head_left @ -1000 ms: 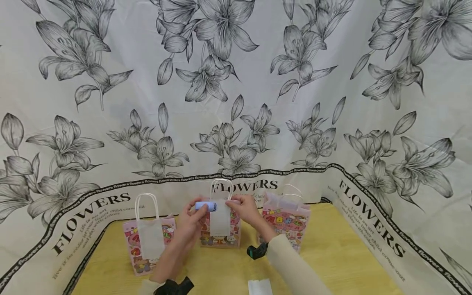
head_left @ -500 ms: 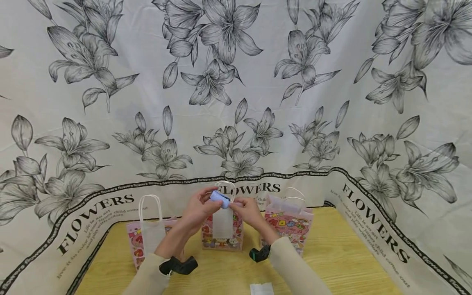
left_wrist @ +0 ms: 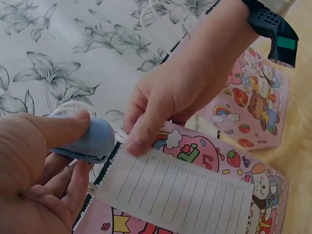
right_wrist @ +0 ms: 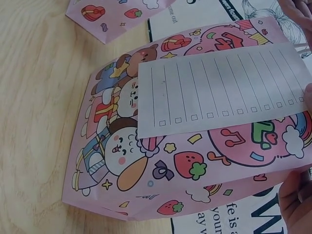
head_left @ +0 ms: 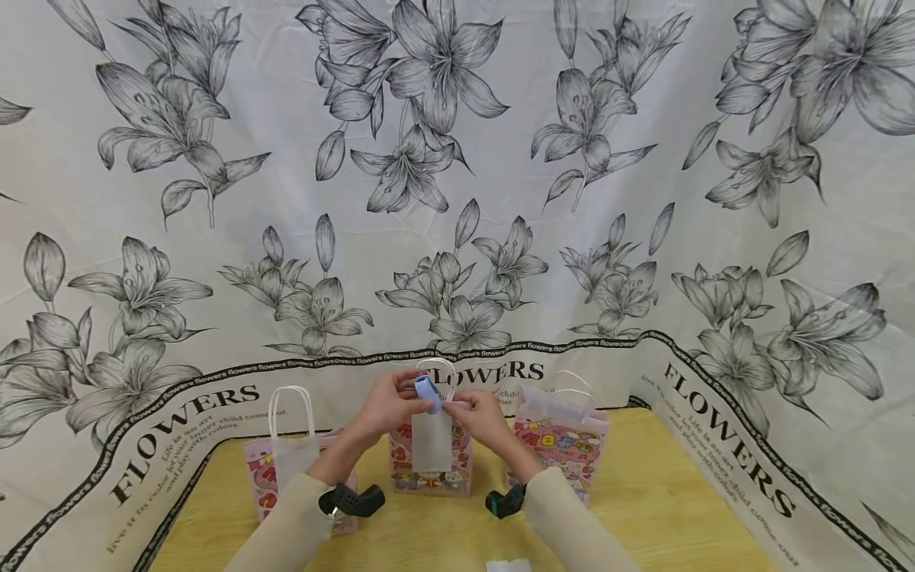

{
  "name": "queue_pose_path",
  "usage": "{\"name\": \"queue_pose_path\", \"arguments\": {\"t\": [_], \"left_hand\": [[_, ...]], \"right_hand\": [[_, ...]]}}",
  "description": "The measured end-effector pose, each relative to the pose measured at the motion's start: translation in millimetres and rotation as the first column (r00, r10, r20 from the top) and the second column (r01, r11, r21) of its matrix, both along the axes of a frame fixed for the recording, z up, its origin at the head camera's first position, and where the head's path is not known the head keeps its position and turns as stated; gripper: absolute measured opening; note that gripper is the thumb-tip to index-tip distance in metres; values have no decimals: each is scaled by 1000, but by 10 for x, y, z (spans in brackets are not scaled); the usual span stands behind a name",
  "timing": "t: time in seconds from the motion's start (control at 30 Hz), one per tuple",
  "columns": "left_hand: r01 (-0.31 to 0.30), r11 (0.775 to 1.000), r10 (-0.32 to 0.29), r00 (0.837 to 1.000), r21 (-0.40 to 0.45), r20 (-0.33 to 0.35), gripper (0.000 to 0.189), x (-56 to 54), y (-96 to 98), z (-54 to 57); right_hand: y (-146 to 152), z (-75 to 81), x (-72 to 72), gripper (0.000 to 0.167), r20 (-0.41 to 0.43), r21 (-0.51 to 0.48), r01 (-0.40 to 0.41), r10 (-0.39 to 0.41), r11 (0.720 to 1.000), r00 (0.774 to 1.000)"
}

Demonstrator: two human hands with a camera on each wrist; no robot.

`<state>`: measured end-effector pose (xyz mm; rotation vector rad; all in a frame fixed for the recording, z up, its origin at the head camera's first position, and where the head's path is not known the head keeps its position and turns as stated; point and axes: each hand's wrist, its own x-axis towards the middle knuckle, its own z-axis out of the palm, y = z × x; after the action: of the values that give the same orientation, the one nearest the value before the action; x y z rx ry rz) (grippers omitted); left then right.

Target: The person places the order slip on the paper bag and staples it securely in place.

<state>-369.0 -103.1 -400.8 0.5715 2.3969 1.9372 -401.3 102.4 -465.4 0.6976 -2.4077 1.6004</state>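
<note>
My left hand grips a small blue stapler between thumb and fingers. In the left wrist view the stapler is close to the top edge of the middle pink gift bag. A white lined checklist sheet lies flat on the front of that bag. My right hand pinches the sheet and the bag's top edge together, thumb on the paper. The right wrist view shows the sheet's checkboxes and the bag's cartoon print; the right fingers behind the bag are mostly hidden.
To the left stands another pink bag with a white sheet on its front. A third pink bag stands at the right. A white paper slip lies at the front of the wooden table. Behind hangs a floral cloth.
My left hand has turned the stapler from level to steeply tilted and brought it nearer my right hand at the middle bag's top. The right hand keeps its hold.
</note>
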Motion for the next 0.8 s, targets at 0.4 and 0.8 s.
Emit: {"name": "queue_pose_path", "arguments": {"t": [0.4,0.8], "left_hand": [[10,984,-41,985,-180,-167,46,-154,42,-94],[27,942,-105,970,-334,-220,42,-199,54,-77]], "right_hand": [[18,0,5,24,-42,43,-12,14,999,999],[21,42,8,26,-24,71,-11,13,997,1000]]}}
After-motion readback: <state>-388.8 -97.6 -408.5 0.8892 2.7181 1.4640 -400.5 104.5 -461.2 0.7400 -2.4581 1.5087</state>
